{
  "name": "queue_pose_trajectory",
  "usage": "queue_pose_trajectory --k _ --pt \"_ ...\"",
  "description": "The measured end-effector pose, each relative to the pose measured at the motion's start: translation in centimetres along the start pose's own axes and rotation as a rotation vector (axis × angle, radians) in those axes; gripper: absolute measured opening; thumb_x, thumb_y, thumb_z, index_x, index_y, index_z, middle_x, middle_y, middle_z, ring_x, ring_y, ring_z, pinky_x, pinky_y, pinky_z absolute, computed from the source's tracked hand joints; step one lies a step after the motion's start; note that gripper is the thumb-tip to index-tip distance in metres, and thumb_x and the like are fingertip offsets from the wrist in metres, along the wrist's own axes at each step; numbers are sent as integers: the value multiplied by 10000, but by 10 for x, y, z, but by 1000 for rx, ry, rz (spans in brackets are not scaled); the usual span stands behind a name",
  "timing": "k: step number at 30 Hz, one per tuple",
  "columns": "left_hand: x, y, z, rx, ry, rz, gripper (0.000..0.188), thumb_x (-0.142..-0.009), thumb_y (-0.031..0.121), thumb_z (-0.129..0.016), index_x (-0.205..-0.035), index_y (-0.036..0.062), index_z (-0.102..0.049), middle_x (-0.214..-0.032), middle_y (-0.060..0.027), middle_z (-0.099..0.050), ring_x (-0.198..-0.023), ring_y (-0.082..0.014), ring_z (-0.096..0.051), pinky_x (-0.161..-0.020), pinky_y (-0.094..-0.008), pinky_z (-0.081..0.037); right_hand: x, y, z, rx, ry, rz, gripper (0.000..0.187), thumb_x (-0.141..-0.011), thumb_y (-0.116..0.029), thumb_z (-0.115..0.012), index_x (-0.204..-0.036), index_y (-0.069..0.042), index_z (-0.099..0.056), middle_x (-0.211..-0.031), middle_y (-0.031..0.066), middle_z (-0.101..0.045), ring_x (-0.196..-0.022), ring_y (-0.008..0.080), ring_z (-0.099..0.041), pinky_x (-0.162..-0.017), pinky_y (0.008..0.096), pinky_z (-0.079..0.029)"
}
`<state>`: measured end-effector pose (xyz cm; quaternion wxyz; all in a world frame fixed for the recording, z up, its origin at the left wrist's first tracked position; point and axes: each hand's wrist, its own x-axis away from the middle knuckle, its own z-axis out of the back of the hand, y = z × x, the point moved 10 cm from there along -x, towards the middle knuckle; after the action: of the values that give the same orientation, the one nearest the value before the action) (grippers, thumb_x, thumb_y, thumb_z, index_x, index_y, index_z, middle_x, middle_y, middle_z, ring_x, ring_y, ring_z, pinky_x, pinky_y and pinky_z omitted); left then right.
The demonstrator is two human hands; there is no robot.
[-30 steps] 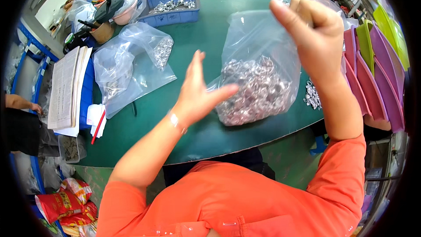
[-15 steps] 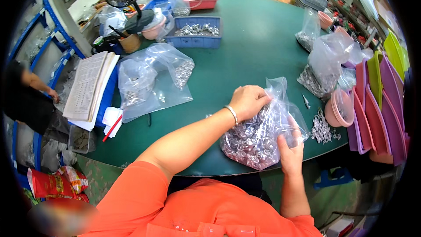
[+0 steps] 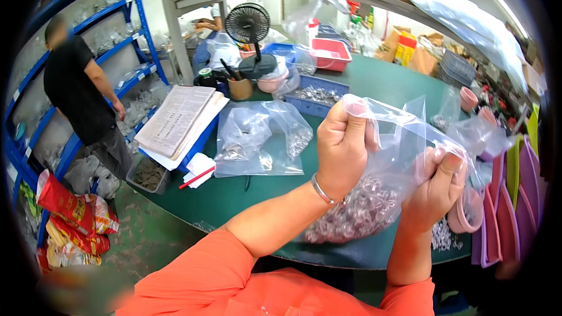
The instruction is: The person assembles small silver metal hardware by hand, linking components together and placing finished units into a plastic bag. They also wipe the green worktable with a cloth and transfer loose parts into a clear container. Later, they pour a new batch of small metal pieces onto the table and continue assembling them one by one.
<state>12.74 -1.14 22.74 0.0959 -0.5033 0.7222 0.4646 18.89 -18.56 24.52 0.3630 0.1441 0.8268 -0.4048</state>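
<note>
A clear plastic bag (image 3: 357, 210) with many small shiny metal pieces in its bottom stands at the near edge of the green table. My left hand (image 3: 345, 146), a silver bangle on its wrist, pinches one corner of the bag's mouth. The other corner is pinched in my right hand (image 3: 439, 184), so the upper rim is stretched between them, above the pieces. Loose metal pieces (image 3: 443, 235) lie right of the bag, next to a pink cup (image 3: 465, 213).
Farther left lies another clear bag (image 3: 260, 140) with metal parts, near an open book (image 3: 175, 120). Behind are a blue bin (image 3: 319, 105) of parts and a black fan (image 3: 247, 23). Coloured trays (image 3: 506, 210) stand at right. A person (image 3: 82, 85) stands by blue shelves at left.
Both hands have risen and drawn the bag's mouth up and wide; before, the left gripped its top and the right lay spread at its side. The view has tilted up and turned left.
</note>
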Motion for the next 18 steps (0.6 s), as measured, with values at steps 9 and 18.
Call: queue_pose_trajectory --k 9,18 --pt "10 -10 88 -158 137 -64 147 -952 164 -454 -910 44 -527 -844 -68 -599 -727 -111 -567 -671 -265 -484 67 81 -15 387 -463 -142 1044 -601 -419 -809 -1374 -6 -241 -1207 106 -403 -1143 217 -396 -943 316 -357" --pt "54 9 17 -903 -553 -226 854 -703 421 -704 -1348 20 -313 -1429 -242 -219 -1350 -378 -158 -1076 -463 -149 114 180 -10 -690 -84 -838 607 -857 -190 -555 -1367 -20 -274 -1321 141 -392 -1247 262 -366 -1029 373 -311"
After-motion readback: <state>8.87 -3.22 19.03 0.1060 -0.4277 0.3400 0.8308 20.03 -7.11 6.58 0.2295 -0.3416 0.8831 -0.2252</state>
